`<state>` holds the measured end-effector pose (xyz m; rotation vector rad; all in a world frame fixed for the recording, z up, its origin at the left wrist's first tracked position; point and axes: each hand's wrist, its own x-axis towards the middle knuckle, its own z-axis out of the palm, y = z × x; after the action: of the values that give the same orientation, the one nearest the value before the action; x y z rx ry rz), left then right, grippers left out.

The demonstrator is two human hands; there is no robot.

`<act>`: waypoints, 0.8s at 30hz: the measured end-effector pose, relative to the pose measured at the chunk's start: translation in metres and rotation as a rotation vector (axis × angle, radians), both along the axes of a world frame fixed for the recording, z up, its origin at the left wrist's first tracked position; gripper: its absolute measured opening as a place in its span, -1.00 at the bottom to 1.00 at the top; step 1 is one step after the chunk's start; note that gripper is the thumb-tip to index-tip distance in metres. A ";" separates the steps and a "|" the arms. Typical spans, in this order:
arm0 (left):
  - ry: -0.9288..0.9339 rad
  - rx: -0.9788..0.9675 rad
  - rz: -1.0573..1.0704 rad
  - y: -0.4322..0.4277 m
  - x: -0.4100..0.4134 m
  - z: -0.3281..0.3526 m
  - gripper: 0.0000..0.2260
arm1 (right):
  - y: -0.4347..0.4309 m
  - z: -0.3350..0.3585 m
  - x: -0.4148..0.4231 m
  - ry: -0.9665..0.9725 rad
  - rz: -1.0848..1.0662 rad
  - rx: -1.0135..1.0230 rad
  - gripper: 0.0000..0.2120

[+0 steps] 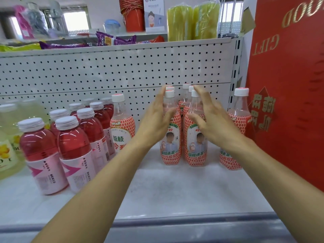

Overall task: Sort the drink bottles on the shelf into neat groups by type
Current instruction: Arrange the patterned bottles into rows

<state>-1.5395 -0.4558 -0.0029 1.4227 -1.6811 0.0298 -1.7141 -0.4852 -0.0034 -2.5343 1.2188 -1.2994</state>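
1. As both arms stretch over the shelf (175,190), the left hand (156,120) and right hand (212,120) flank a cluster of lychee bottles (171,146) standing right of middle.
2. Both hands are spread, fingers straight, palms facing each other against the cluster's sides, thumbs across the front pair.
3. A left stray (121,127) of the same type stands touching the red bottles (73,146).
4. A right stray (240,109) stands just beside the red box (289,102).
5. Yellow bottles (7,137) stand far left.

The red box (289,85) reads "GOOD GIFT", upside down. One white-capped bottle (122,130) has "荔枝" on its label.
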 end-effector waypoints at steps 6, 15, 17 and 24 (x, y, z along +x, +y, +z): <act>-0.285 -0.545 0.393 0.029 0.035 -0.031 -0.53 | 0.003 -0.018 -0.041 -0.265 -0.151 -0.489 -0.46; 0.383 0.043 0.195 0.039 0.076 -0.014 -0.60 | -0.009 -0.013 -0.077 -0.532 -0.005 0.406 -0.61; 0.320 0.061 0.210 0.041 0.074 -0.011 -0.51 | -0.005 -0.011 -0.077 -0.472 -0.010 0.376 -0.60; 0.548 0.108 0.106 0.046 0.051 0.001 -0.74 | 0.008 -0.005 -0.064 -0.504 -0.002 0.350 -0.84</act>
<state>-1.4883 -0.4096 -0.0020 1.4354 -1.1692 -0.3646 -1.7780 -0.4769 -0.0087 -1.8201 1.1999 -1.4490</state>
